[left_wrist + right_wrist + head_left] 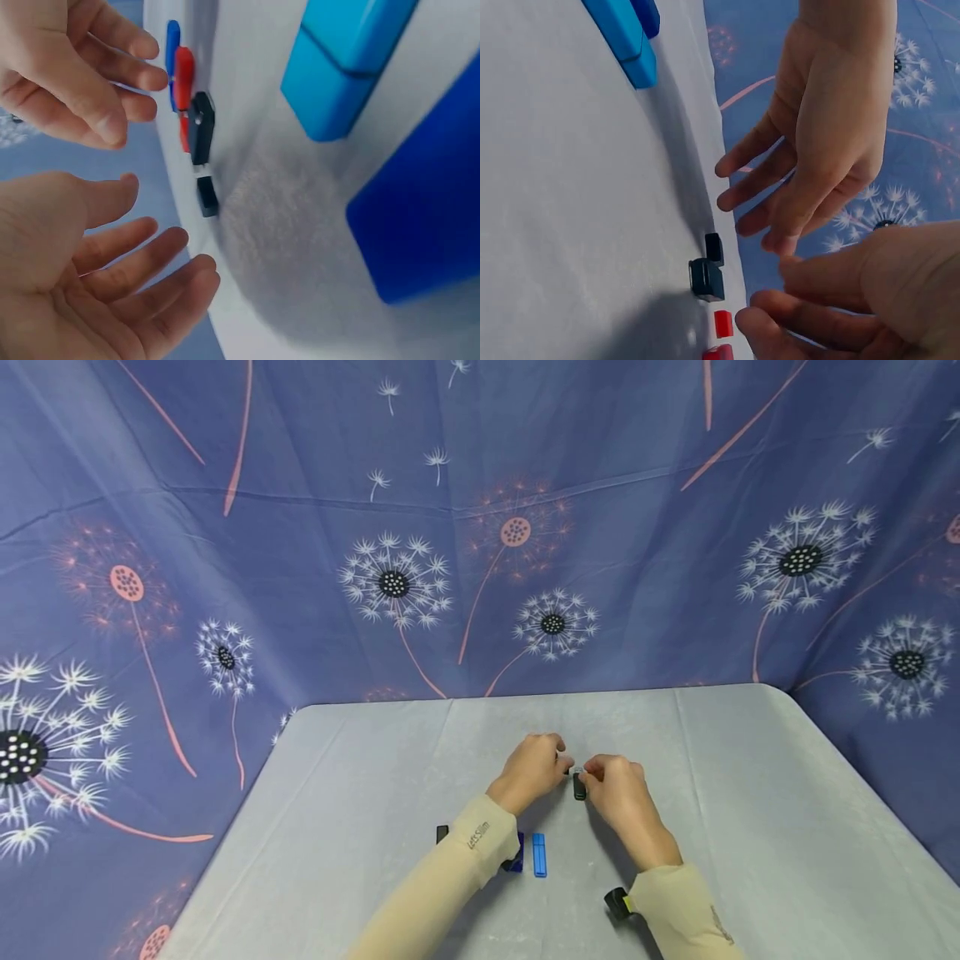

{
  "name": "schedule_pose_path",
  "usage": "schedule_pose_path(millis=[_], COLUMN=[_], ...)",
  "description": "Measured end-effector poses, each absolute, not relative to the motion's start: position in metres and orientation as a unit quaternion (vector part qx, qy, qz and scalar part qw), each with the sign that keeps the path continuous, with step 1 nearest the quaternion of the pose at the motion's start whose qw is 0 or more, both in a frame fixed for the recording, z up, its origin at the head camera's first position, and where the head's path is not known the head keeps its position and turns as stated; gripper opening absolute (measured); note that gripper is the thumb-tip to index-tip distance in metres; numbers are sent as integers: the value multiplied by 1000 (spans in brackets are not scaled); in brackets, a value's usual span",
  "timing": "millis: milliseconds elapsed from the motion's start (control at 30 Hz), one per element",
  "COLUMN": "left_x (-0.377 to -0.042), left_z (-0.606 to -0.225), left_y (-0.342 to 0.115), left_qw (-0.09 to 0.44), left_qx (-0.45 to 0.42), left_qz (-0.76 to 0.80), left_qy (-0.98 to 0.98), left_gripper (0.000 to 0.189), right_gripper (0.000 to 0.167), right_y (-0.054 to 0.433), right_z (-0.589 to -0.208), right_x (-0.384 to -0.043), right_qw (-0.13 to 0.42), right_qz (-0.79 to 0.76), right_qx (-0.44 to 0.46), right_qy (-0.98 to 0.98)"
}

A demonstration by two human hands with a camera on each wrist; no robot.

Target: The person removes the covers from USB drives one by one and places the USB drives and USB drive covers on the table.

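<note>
A black USB stick [579, 788] lies on the table between the two hands. Its small black cap [207, 196] is beside the pale connector end in the left wrist view. My left hand [534, 768] is held just left of the stick, fingers loosely bent and empty. Close by on the right, my right hand [621, 793] hovers with its fingers relaxed; the wrist views show nothing in them. Past the stick, a red object [184, 79] and a blue one [173, 64] appear in the left wrist view; the right hand hides them from the head view.
Nearer me lie a light blue USB stick [540, 856] and a dark blue piece [518, 853], partly covered by my left sleeve. A small black object [442, 833] shows left of that sleeve. Beside the right cuff is a black item [617, 903]. A patterned curtain [465, 527] hangs behind the table.
</note>
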State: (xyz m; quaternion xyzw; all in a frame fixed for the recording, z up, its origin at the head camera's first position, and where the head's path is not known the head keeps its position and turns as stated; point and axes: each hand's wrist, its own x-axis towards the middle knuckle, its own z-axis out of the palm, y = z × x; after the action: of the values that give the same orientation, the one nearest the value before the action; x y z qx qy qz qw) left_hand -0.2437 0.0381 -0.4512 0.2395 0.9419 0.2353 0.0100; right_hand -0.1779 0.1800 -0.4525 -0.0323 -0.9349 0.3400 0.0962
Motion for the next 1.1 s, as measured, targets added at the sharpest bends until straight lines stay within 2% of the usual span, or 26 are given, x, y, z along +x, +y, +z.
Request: schedule_pose_path(millis=[133, 400, 800, 1100], left_x=[-232, -207, -165, -138], left_z=[-446, -441, -453, -456], left_y=[28, -3, -36, -58], left_qw=[10, -27, 4, -22], left_qx=[243, 258, 273, 256], left_qz=[255, 268, 283, 295], left_qy=[936, 928, 919, 920], left_gripper=[30, 31, 33, 37], right_gripper=[14, 23, 38, 46], right_y=[180, 180, 166, 155], right_z=[-450, -449, -457, -470], right_x=[-171, -152, -120, -96], right_qw=[103, 111, 76, 99], right_qz=[342, 346, 371, 359], right_qx=[-17, 13, 56, 95], right_qy=[-934, -932, -924, -923])
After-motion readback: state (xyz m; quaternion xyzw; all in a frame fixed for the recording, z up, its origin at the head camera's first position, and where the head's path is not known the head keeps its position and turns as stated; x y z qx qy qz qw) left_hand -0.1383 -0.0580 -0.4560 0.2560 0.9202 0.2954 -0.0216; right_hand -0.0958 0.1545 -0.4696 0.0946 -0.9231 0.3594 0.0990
